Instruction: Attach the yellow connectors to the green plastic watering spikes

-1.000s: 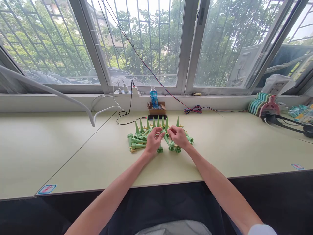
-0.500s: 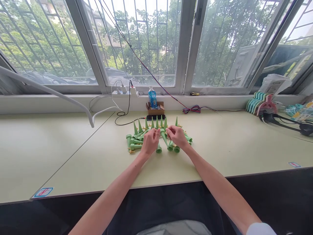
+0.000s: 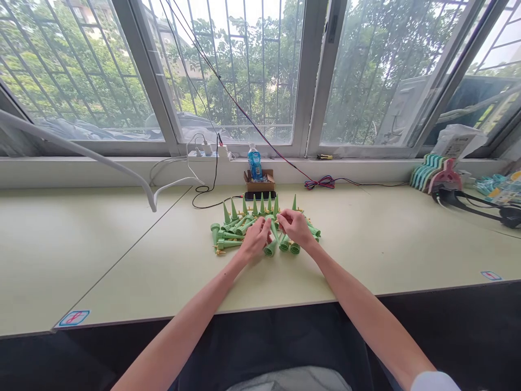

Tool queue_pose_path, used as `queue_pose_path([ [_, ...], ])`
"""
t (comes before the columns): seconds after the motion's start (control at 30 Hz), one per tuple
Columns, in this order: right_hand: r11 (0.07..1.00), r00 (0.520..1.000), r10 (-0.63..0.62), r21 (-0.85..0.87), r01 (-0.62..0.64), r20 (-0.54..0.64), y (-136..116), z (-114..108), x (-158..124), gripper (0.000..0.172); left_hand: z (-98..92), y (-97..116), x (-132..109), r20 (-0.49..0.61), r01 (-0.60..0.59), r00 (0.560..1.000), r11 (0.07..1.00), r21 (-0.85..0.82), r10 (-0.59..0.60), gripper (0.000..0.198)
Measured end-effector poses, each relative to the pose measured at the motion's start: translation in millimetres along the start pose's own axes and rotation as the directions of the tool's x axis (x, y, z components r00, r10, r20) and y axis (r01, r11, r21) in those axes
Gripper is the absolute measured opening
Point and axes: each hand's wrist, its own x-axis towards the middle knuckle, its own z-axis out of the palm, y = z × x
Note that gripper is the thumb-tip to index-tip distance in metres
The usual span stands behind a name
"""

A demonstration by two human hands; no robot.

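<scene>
Head view: a pale green table top [image 3: 386,255] under a barred window; its near edge runs across below the forearms; a seam cuts slantwise on the left
Open room: bare table left and right of the pile; a blue-labelled plastic bottle [image 3: 254,162], a small brown cardboard box [image 3: 259,182] and a black phone [image 3: 260,195] lie behind it; black headphones [image 3: 476,202] well apart on the right
Thing: a green plastic cone-shaped spike [image 3: 272,239], tip up and tilted, wide round mouth near the table; it sits in front of a heap of like green spikes [image 3: 230,231], some upright, some lying
Left hand [image 3: 254,239]: fingers curled on the spike's lower part
Right hand [image 3: 296,227]: fingertips pinched near its tip
Change: the held spike has tilted and come lower; the hands stand closer together than half a second ago
</scene>
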Motion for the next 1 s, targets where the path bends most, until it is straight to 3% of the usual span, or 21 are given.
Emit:
queue_pose_path([
  [0.17, 1.0, 1.0, 0.009, 0.0, -0.009, 0.0, -1.3, -0.6, 0.0, 0.032, 0.6, 2.2, 0.2, 0.053, 0.04, 0.998, 0.992, -0.119, -0.034, 0.04],
  [0.43, 0.999, 1.0, 0.01, 0.049, -0.01, 0.009, 0.3, -0.3, 0.2, 0.03, -0.2, -2.1, -1.2, 0.024, -0.087, 0.996, 0.994, -0.06, 0.089, 0.035],
  [1.0, 0.998, 1.0, 0.015, 0.063, -0.015, 0.015, -2.4, -0.8, -0.2, 0.032, 2.3, -3.0, -2.3, 0.031, -0.176, 0.984, 0.983, -0.042, 0.178, 0.035],
])
